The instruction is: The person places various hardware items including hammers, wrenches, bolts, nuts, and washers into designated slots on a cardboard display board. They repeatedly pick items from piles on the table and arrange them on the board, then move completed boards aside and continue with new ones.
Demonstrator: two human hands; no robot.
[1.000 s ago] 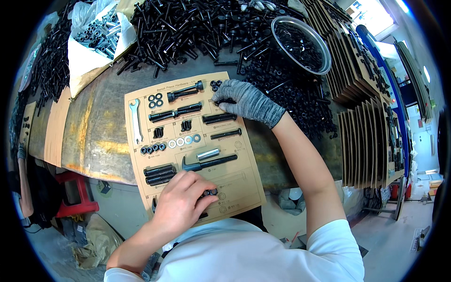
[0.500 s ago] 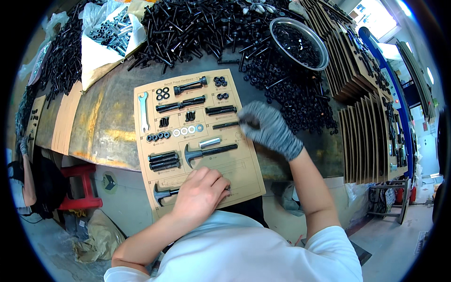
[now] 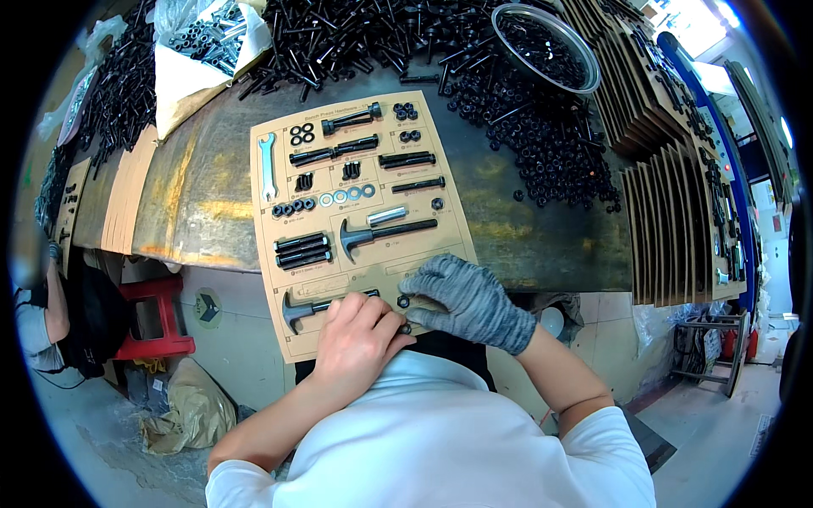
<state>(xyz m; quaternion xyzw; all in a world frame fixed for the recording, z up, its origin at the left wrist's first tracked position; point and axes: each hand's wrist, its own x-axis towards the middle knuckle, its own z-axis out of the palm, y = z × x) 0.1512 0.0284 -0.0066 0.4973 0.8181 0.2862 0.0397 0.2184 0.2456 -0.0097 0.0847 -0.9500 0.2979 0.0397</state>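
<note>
A brown cardboard hardware card (image 3: 461, 245) lies tilted at the table's front edge, its lower end overhanging. My bare left hand (image 3: 357, 334) rests on its lower part, fingers curled, with a black nut (image 3: 406, 328) at the fingertips. My right hand (image 3: 470, 305), in a grey knit glove, is just right of it, thumb and fingers closing about another black nut (image 3: 403, 301). Beside my left hand lies a black hook-headed bolt (image 3: 292, 313); a similar bolt (image 3: 351, 240) is above. The card also bears a wrench (image 3: 268, 167), washers (image 3: 347, 196), a silver sleeve (image 3: 387, 216) and a single nut (image 3: 437, 203).
Black bolts (image 3: 364, 34) are heaped along the far side, with loose nuts (image 3: 550, 144) and a clear round tub (image 3: 593, 78) at right. A white bag (image 3: 182, 85) holds silver hardware. Cards stand in rows (image 3: 669, 237) at right. Another person's arm (image 3: 56, 305) shows at left, near a red stool (image 3: 157, 317).
My right hand has moved from the card's right edge down beside my left hand. A nut now shows on the card where it was. The card appears higher in view.
</note>
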